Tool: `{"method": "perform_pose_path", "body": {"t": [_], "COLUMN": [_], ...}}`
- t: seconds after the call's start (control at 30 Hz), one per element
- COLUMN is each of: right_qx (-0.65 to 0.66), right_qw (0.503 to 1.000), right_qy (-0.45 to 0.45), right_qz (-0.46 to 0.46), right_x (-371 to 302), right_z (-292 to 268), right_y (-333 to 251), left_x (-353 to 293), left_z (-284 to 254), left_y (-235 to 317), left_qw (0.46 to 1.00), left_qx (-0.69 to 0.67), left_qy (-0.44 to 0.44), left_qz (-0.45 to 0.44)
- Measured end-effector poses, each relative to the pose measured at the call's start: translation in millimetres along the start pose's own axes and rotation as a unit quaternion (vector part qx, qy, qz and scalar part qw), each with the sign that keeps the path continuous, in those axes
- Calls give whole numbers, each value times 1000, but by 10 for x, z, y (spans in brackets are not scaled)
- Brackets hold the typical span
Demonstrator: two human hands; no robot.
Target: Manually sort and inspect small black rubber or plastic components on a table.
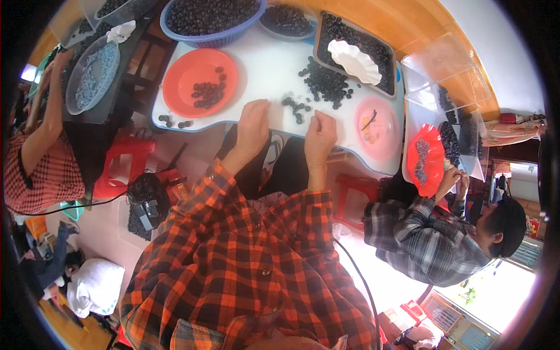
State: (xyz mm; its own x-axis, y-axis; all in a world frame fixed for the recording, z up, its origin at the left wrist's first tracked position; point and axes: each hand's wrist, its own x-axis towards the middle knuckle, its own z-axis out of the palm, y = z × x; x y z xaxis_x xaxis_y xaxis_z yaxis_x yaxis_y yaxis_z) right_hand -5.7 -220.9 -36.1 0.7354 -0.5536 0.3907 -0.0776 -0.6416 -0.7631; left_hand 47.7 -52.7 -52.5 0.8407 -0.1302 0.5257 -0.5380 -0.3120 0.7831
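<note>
In the lower right, a bright white opening [506, 296] is overexposed by daylight; straight lines are bent toward the rim, and the corners are blackened.

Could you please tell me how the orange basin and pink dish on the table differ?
The orange basin holds dark round pieces; the pink dish holds a dark slender piece and yellowish bits. The basin sits left, the dish right. Both rest on the white table.

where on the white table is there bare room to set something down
The widest free patch lies between the orange bowl and the dark bead pile, just beyond the left hand. A narrow bare strip separates the right hand from the pink plate. The far side is crowded: blue basket, grey tray.
</note>
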Motion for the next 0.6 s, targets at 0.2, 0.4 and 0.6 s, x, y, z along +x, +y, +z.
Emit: {"method": "perform_pose_path", "body": {"t": [0.2,0.4,0.6], "right_qx": [-25,-118,-125], "right_qw": [999,991,990], "right_qy": [-20,-62,-31], "right_qz": [-7,-15,-59], "right_x": [68,128,110], "right_z": [60,48,75], "right_y": [-3,-79,-11], "left_x": [-185,-209,-197], "left_z": [-59,-69,-77], "left_y": [105,184,279], "left_qw": [1000,1000,1000], "left_qx": [5,-10,-18], "left_qy": [-8,-19,-25], "left_qz": [22,5,4]}}
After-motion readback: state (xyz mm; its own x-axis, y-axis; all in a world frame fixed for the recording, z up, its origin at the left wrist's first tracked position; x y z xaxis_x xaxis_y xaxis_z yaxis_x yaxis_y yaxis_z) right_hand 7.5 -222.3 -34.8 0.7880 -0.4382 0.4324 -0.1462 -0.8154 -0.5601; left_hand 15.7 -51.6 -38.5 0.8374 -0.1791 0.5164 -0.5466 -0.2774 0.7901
